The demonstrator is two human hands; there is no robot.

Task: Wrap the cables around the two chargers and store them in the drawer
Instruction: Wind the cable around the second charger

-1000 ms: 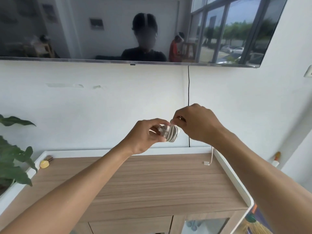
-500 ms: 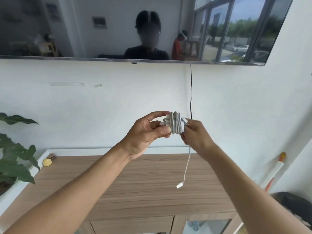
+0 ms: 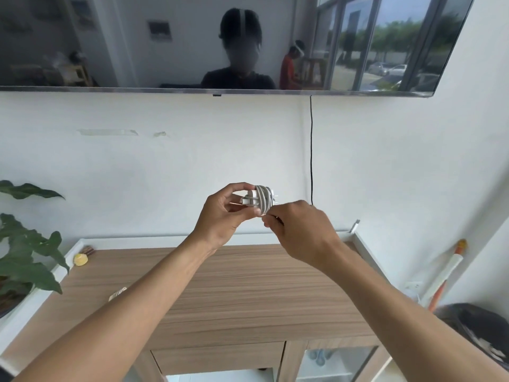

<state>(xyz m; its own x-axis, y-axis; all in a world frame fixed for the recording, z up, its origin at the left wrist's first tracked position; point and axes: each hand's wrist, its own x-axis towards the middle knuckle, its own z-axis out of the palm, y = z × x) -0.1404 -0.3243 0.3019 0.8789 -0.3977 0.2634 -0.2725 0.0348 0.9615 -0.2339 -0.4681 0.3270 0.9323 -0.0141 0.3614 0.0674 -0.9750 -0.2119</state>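
Observation:
A white charger [image 3: 259,201] with its white cable coiled tightly around it is held up in front of the wall, above the wooden cabinet top [image 3: 248,293]. My left hand [image 3: 220,216] pinches the charger's left end. My right hand [image 3: 300,230] grips the cable just under the coil at its right side. The cable's free plug end [image 3: 356,226] pokes out to the right of my right wrist. A second wrapped charger [image 3: 118,293] lies on the cabinet top, mostly hidden by my left forearm. The drawer front [image 3: 217,359] sits closed below the top.
A potted plant [image 3: 24,257] stands at the left. A small yellow object [image 3: 80,259] lies at the back left of the cabinet top. A black cable [image 3: 311,150] hangs from the wall screen [image 3: 220,42]. A dark bin [image 3: 479,334] and a broom handle [image 3: 446,274] are at the right.
My right hand has swung over and to the right of the coil, drawing the dangling cable end up. The loose tail is shorter and now sticks out behind my right wrist.

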